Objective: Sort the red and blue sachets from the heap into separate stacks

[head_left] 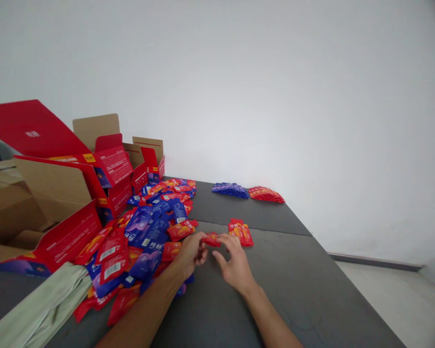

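Note:
A small red sachet (210,239) with orange print is pinched at its left end by my left hand (193,253), whose other fingers are curled. My right hand (235,265) is at the sachet's right end, fingertips against or just over it, thumb spread apart below. Just beyond my right hand, a few red sachets (241,233) lie overlapping on the dark grey table (275,290). Left of my left hand spreads a loose heap of red sachets (114,256) and blue sachets (150,237), partly hidden by my left forearm.
Open red cartons (68,237) with brown insides stand along the left side. At the back lie a fanned row of blue sachets (230,189) and a row of red ones (266,194). Pale green cloth (43,309) lies front left. A white wall (275,96) rises behind.

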`<control>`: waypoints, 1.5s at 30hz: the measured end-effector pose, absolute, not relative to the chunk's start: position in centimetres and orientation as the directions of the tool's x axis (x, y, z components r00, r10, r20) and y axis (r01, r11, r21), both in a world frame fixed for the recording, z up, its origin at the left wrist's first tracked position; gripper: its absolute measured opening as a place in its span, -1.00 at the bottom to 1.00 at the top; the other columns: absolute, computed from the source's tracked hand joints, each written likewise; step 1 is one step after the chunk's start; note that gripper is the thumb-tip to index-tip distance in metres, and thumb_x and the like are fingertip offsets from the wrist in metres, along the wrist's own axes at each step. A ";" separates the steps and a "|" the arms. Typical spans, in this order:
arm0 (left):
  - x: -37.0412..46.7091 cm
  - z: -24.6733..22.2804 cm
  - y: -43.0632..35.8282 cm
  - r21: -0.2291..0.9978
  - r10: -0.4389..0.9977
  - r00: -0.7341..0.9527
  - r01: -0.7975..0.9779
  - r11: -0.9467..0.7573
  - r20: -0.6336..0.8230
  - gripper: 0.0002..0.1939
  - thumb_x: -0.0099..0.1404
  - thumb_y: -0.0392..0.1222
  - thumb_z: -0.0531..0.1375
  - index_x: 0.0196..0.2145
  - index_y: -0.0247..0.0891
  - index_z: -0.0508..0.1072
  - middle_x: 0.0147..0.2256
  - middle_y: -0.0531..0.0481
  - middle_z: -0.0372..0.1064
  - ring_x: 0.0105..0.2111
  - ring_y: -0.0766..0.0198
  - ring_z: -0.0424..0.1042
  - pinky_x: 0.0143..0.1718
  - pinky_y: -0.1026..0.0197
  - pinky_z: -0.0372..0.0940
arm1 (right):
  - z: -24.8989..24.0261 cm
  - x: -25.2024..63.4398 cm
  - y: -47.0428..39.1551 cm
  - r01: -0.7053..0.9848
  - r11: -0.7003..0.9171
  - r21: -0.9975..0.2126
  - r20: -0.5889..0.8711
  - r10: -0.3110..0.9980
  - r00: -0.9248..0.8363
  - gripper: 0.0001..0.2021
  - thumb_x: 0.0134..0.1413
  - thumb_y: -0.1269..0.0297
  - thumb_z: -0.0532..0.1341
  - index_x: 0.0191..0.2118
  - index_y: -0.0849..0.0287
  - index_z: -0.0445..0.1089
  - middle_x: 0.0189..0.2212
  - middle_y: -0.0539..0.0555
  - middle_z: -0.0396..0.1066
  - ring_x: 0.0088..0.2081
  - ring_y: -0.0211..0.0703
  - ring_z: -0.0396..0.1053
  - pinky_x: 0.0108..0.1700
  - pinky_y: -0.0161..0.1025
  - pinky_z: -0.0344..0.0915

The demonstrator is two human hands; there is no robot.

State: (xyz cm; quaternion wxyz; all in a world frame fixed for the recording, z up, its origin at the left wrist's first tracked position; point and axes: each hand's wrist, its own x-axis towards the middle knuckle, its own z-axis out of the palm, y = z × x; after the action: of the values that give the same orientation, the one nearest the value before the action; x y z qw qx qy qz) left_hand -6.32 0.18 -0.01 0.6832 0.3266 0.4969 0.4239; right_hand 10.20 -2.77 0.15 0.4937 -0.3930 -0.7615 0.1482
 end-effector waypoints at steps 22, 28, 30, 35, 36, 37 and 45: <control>-7.5 1.3 -0.2 0.714 0.858 0.218 0.480 -0.509 0.465 -0.88 0.23 -0.26 0.15 -0.42 -0.20 0.49 -0.31 -0.02 0.48 -0.25 0.22 0.43 -0.14 0.18 0.27 | 0.5 11.3 -3.0 0.552 0.730 -0.402 0.770 0.596 -0.227 -0.75 0.21 0.45 0.12 -0.07 0.05 0.43 0.02 0.16 0.38 0.05 -0.03 0.34 0.10 0.00 0.32; -7.0 1.1 -0.6 0.699 0.859 0.187 0.512 -0.499 0.477 -0.86 0.23 -0.26 0.15 -0.40 -0.17 0.52 -0.29 -0.03 0.51 -0.23 0.19 0.45 -0.11 0.16 0.28 | 0.7 11.2 -3.2 0.586 0.744 -0.322 0.773 0.563 -0.291 -0.68 0.26 0.47 0.03 0.01 0.03 0.40 0.03 0.18 0.37 0.05 -0.03 0.33 0.08 0.03 0.33; -6.9 0.9 -0.6 0.673 0.841 0.199 0.520 -0.526 0.503 -0.85 0.24 -0.28 0.14 -0.39 -0.18 0.52 -0.29 -0.03 0.51 -0.23 0.19 0.44 -0.11 0.17 0.28 | 0.7 10.9 -3.2 0.592 0.732 -0.336 0.771 0.575 -0.273 -0.68 0.26 0.46 0.04 0.03 0.04 0.38 0.02 0.18 0.37 0.05 -0.02 0.32 0.08 0.05 0.32; -7.2 0.5 -0.4 0.675 0.832 0.181 0.507 -0.536 0.524 -0.84 0.25 -0.28 0.13 -0.36 -0.17 0.53 -0.24 -0.04 0.52 -0.20 0.19 0.45 -0.07 0.16 0.28 | 0.9 10.4 -3.2 0.548 0.745 -0.381 0.734 0.603 -0.311 -0.68 0.25 0.49 0.03 0.00 0.04 0.39 0.03 0.16 0.37 0.06 -0.06 0.30 0.10 0.00 0.30; -7.2 0.4 -0.3 0.687 0.839 0.183 0.499 -0.528 0.512 -0.84 0.26 -0.28 0.13 -0.36 -0.17 0.53 -0.24 -0.04 0.53 -0.20 0.19 0.46 -0.07 0.16 0.29 | 0.8 10.5 -3.1 0.531 0.756 -0.382 0.734 0.598 -0.324 -0.68 0.26 0.49 0.02 -0.02 0.05 0.40 0.03 0.16 0.37 0.06 -0.07 0.30 0.09 -0.02 0.30; -7.2 0.4 -0.3 0.697 0.846 0.192 0.491 -0.522 0.498 -0.83 0.26 -0.27 0.13 -0.36 -0.17 0.53 -0.25 -0.04 0.53 -0.21 0.20 0.46 -0.08 0.16 0.29 | 0.7 10.6 -2.9 0.517 0.766 -0.382 0.737 0.590 -0.330 -0.68 0.26 0.50 0.02 -0.04 0.06 0.41 0.03 0.16 0.37 0.06 -0.08 0.30 0.09 -0.02 0.30; -6.9 0.5 -0.4 0.729 0.860 0.202 0.461 -0.506 0.469 -0.84 0.24 -0.26 0.14 -0.37 -0.16 0.55 -0.28 -0.03 0.53 -0.24 0.20 0.46 -0.14 0.18 0.31 | 0.9 11.3 -3.0 0.519 0.773 -0.364 0.720 0.587 -0.370 -0.66 0.27 0.47 0.00 -0.01 0.05 0.42 0.06 0.17 0.35 0.04 -0.06 0.30 0.07 -0.02 0.30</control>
State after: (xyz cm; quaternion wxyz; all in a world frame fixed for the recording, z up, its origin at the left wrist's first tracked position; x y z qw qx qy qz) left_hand -6.85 -0.36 0.53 0.2221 0.7429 0.4445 0.4486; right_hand 11.27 -2.96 0.94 0.4508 -0.3344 -0.8267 0.0375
